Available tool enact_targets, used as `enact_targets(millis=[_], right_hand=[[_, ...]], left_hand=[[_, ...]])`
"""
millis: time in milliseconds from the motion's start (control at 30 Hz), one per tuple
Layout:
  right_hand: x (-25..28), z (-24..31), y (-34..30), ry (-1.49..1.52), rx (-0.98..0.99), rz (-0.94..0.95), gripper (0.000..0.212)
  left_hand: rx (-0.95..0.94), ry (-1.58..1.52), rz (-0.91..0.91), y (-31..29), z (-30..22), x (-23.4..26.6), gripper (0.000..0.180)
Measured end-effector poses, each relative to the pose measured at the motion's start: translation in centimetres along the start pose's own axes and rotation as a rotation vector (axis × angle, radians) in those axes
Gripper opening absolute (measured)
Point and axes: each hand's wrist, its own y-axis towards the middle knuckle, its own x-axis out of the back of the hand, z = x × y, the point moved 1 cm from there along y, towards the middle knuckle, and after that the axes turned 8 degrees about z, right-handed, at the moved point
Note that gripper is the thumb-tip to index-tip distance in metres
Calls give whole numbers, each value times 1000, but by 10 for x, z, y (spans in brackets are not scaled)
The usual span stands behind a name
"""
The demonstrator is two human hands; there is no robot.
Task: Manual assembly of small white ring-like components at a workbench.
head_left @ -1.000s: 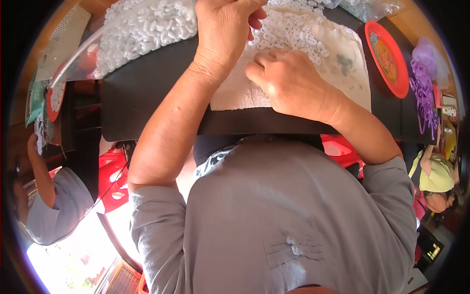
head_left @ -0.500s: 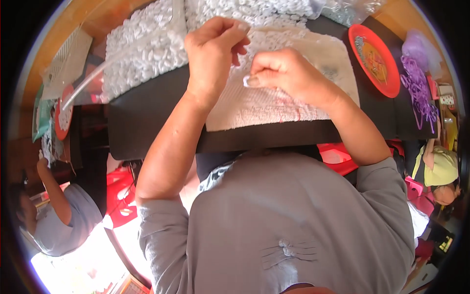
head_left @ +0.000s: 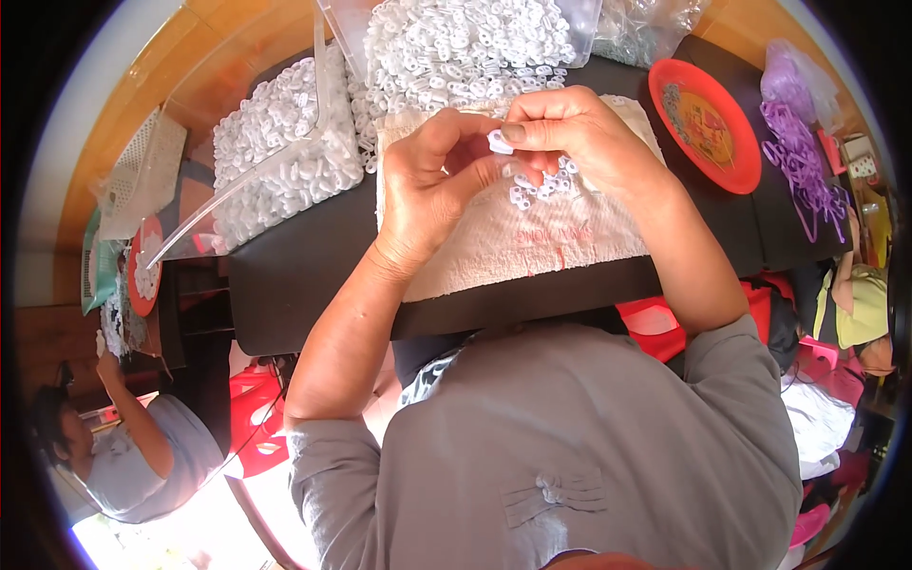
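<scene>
In front of me my right hand point(head_left: 570, 138) pinches a small white plastic piece point(head_left: 501, 142) between thumb and finger, above a beige towel point(head_left: 465, 266). Close against it, at the left, is my left hand point(head_left: 432, 176), its fingers curled round. Its index fingertip reaches the white piece, but whatever else its fingers hold is hidden. Below and behind the hands, several loose white pieces with holes point(head_left: 543, 185) lie on the towel.
Clear bins of white pieces stand behind: one at the back point(head_left: 465, 47), another at left point(head_left: 275, 142). At right are a red plate point(head_left: 746, 176) with small grey parts and purple cord point(head_left: 807, 171) on the dark table point(head_left: 313, 285). Another person point(head_left: 142, 446) sits at far left.
My view has shifted, so more of the bins shows. The hands, apart before, have come together at the white piece. Loose pieces on the towel, hidden or blurred before, now show.
</scene>
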Motion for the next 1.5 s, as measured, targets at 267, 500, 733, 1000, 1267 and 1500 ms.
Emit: enact_targets(millis=[267,500,733,1000,1267,1500], right_hand=[[-4,1,-1,115,32,-19,22],[-8,-1,0,104,60,-50,26],[-26,16,-3,130,169,-203,35],[-11,41,-26,331,392,-221,30],[-22,30,-100,-487,500,-610,17],[-7,-66,-199,-1071,368,-727,19]], left_hand=[[-104,49,-43,-5,-5,-5,14],[-134,33,-92,-4,0,-8,17],[-401,202,-399,-17,-73,19,23],[-261,753,-673,6,-114,86,22],[-333,595,2,1,-67,-22,17],[-386,842,325,14,-20,-66,16]])
